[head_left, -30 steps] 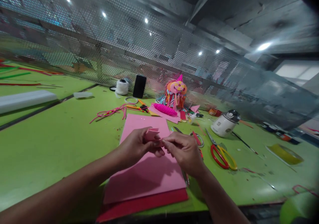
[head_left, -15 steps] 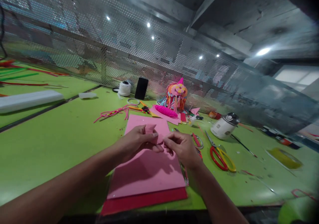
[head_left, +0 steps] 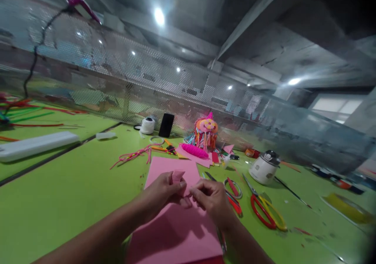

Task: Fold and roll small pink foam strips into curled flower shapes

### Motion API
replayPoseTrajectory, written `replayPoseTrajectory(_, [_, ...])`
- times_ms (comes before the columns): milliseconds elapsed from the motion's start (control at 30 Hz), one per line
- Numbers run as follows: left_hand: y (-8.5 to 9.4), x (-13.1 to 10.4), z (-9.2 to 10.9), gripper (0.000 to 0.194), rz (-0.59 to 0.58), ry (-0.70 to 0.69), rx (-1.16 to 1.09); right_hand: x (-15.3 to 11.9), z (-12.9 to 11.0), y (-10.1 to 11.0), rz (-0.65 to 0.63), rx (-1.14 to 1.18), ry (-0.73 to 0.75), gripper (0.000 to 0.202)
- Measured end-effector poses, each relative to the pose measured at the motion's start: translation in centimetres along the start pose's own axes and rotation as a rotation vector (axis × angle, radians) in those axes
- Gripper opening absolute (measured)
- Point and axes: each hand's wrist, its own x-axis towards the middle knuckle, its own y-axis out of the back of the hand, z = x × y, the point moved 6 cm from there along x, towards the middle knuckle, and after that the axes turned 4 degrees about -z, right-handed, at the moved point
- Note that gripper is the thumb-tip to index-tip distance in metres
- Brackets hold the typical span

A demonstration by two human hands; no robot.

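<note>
From the head view, my left hand (head_left: 169,188) pinches a folded pink piece (head_left: 178,175), thumb pressed over it and fingers behind, near the middle of what I see and above the pink sheet (head_left: 173,236) lying on the green counter (head_left: 96,193). A pointed flap stands out at the piece's top. My right hand (head_left: 216,197) comes in at about four o'clock of the piece, thumb and forefinger drawn together at its lower right edge; whether they pinch that edge or only rest by it, I cannot tell. As I judge it, this is fine fingertip work on a small, soft-looking piece, so my left grip does best to be firm but light, close to where my right fingertips work, so the piece neither twists nor creases. Small, even pressure from the right suits it better than a tug, and lifting my left thumb early could let the flap spring open. Working over the sheet gives a plain backing, though pink on pink makes edges hard to read. The red-and-yellow-handled scissors (head_left: 262,207) lie between three and four o'clock, well apart from the piece, and the magenta yarn bundle (head_left: 194,151) at one o'clock, beyond my fingers.
</note>
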Motion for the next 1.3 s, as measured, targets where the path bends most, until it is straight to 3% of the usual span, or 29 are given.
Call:
replayPoseTrajectory(167, [0.0,-0.2,0.0,0.023,0.000,0.008,-0.010,0.2,0.4,-0.3,-0.006,0.068,-0.038,0.030])
replayPoseTrajectory(433, [1.0,-0.2,0.4,0.027,0.060,0.075,0.173,0.6,0.8,-0.5,-0.041,0.039,-0.070,0.030])
replayPoseTrajectory(967, [1.1,0.0,-0.7,0.026,0.032,0.081,0.162,0.3,0.2,-1.2,-0.063,0.003,-0.064,0.031])
replayPoseTrajectory(1100, [0.8,-0.2,-0.4,0.031,-0.045,0.083,0.143,0.4,-0.5,-1.2,-0.077,-0.035,0.003,0.026])
replayPoseTrajectory(1300, [0.7,-0.8,1.0,0.048,-0.127,0.129,-0.055,0.5,0.5,-0.7,-0.030,0.116,-0.062,0.031])
